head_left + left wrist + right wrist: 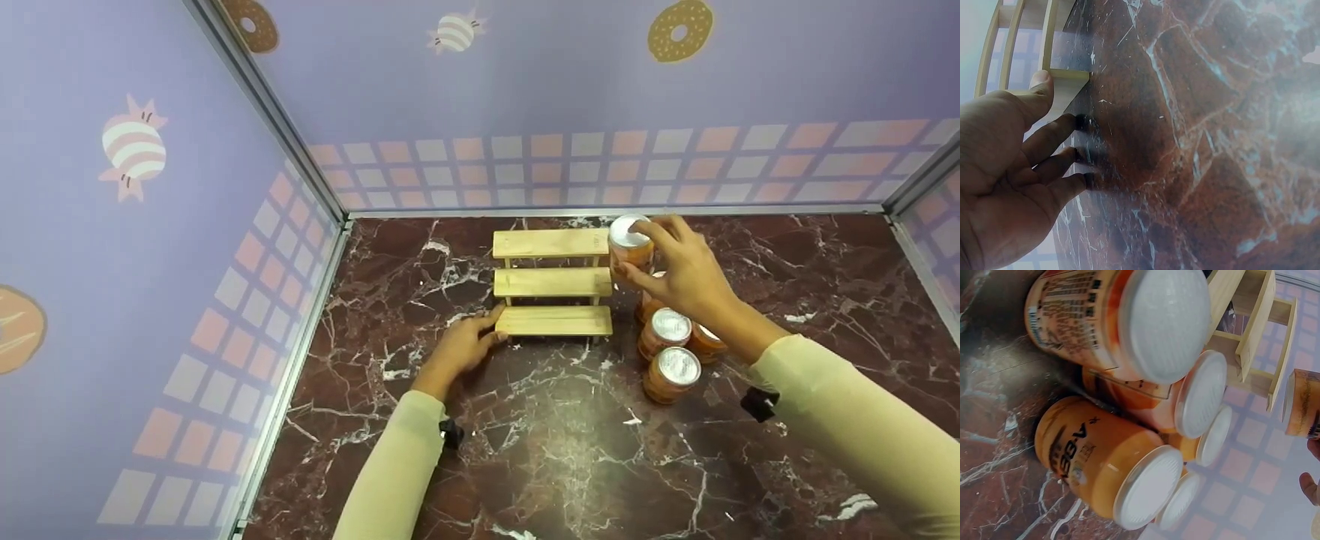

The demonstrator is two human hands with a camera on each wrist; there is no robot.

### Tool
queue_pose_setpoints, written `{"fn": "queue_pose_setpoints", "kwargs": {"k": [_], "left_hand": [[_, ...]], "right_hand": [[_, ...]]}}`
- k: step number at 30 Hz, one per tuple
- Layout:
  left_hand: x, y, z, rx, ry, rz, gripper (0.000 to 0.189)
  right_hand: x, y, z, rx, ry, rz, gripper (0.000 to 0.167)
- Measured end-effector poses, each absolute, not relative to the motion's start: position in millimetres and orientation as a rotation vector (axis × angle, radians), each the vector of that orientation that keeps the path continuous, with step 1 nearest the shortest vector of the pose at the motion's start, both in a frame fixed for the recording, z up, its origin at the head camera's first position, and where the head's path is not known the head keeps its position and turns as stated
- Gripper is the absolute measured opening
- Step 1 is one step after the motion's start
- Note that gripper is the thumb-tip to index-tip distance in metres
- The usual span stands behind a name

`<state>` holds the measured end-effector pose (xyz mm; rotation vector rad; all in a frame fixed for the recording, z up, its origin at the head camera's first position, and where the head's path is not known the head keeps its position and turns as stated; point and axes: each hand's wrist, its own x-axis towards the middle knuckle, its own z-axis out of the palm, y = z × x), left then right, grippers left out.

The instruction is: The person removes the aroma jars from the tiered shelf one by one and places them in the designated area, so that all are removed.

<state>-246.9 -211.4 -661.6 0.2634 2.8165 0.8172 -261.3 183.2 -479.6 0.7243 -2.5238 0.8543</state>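
Observation:
A small three-step wooden rack (553, 283) stands on the marble-patterned table. My left hand (461, 349) pinches the left end of its lowest step. In the left wrist view, the thumb (1042, 84) presses the step's corner while the lower fingers reach down to the tabletop. My right hand (688, 274) grips an orange jar (628, 241) with a silvery-white lid, thumb on one side and fingers at the lid. This jar is upright beside the right end of the top step. At the right edge of the right wrist view, the held jar (1304, 405) shows partly.
Several similar orange jars (670, 375) stand close together right of the rack, partly under the right forearm. In the right wrist view, the nearest jar (1078, 318) shows printed text. Patterned walls (525, 90) border the table (555, 450) at the back and sides.

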Motion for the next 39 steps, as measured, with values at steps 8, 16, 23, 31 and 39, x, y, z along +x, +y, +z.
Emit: {"fn": "queue_pose_setpoints", "kwargs": {"k": [8, 16, 23, 31, 39], "left_hand": [[-248.5, -211.2, -661.3, 0.288, 2.817, 0.817, 0.067], [-244.4, -210.8, -654.6, 0.286, 2.808, 0.87, 0.066], [-240.3, -210.8, -650.6, 0.276, 2.815, 0.918, 0.064], [-245.0, -212.8, -658.1, 0.275, 2.8, 0.876, 0.066], [-238.0, -210.9, -648.3, 0.323, 2.835, 0.93, 0.066]], "right_hand": [[-254.3, 198.5, -483.3, 0.728, -2.489, 0.82, 0.058], [-243.9, 211.7, -481.9, 0.701, -2.482, 0.82, 0.059], [-235.3, 222.3, -485.0, 0.675, -2.472, 0.838, 0.058], [-227.9, 234.6, -490.2, 0.689, -2.419, 0.858, 0.056], [-216.6, 247.3, -492.1, 0.696, -2.356, 0.823, 0.057]]}}
